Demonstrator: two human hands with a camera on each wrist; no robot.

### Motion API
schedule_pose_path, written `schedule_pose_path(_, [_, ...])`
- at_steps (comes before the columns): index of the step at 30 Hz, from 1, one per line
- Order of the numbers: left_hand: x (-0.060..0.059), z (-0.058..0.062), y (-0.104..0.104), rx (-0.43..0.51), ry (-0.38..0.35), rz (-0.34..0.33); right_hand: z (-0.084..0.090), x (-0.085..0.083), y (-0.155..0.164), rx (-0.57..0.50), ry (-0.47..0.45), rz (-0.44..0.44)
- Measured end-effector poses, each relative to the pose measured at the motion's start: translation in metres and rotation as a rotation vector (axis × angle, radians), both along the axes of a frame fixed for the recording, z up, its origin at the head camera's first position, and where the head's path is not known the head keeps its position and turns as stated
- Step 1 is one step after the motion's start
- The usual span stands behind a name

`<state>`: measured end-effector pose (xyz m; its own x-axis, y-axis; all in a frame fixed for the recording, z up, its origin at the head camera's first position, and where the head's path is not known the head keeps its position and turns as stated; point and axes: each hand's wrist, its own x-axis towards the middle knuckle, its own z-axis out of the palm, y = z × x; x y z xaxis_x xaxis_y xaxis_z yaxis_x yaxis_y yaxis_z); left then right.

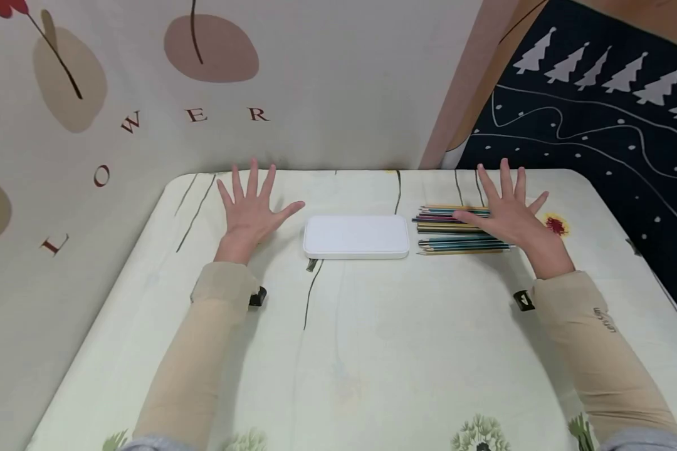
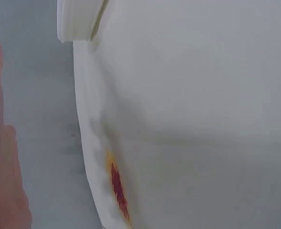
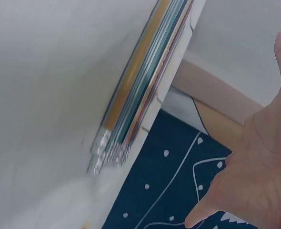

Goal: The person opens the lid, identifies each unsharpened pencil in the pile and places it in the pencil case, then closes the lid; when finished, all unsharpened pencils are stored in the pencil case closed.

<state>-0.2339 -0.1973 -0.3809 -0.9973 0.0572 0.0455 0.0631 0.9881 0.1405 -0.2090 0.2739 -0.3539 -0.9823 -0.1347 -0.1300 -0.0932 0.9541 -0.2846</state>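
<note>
Fingers spread wide, my left hand is held up to the left of a white rounded rectangular case, holding nothing. Part of that hand shows at the edge of the left wrist view, where a corner of the case appears at the top. My right hand, also spread and holding nothing, overlaps the right part of a row of pencils in the head view. The pencils lie side by side, just right of the case. In the right wrist view, the pencils have silvery ends, with the hand apart from them.
A pale cloth with printed stems and flowers covers the table. Behind it hangs a light curtain with lettering. A dark cloth with white trees hangs at the right. Small black devices sit at both wrists.
</note>
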Motion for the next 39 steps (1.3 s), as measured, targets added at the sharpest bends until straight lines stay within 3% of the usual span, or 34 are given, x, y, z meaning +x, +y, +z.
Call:
schedule_pose_path(10, [-0.005,-0.004,0.014,0.184,-0.059,-0.041,0.001,-0.005,-0.023,-0.094,-0.001,0.050])
schedule_pose_path(16, [-0.009,-0.008,0.021,0.356,-0.089,-0.134,-0.001,-0.010,-0.042,-0.143,-0.015,0.120])
schedule_pose_path(20, [-0.008,-0.012,0.026,0.518,-0.131,-0.221,-0.005,-0.012,-0.055,-0.180,-0.016,0.172])
schedule_pose_path(24, [0.001,-0.019,0.029,0.730,-0.282,-0.283,-0.016,-0.008,-0.068,-0.294,-0.037,0.281])
schedule_pose_path(27, [0.014,-0.026,0.029,0.827,-0.415,-0.317,-0.025,-0.001,-0.080,-0.388,-0.122,0.383])
schedule_pose_path(29, [0.020,-0.031,0.028,0.843,-0.457,-0.333,-0.029,0.003,-0.088,-0.410,-0.172,0.430])
schedule_pose_path(31, [0.023,-0.035,0.027,0.818,-0.448,-0.349,-0.031,0.005,-0.095,-0.399,-0.194,0.443])
schedule_pose_path(39, [0.025,-0.045,0.028,0.703,-0.371,-0.345,-0.029,0.005,-0.101,-0.331,-0.132,0.411])
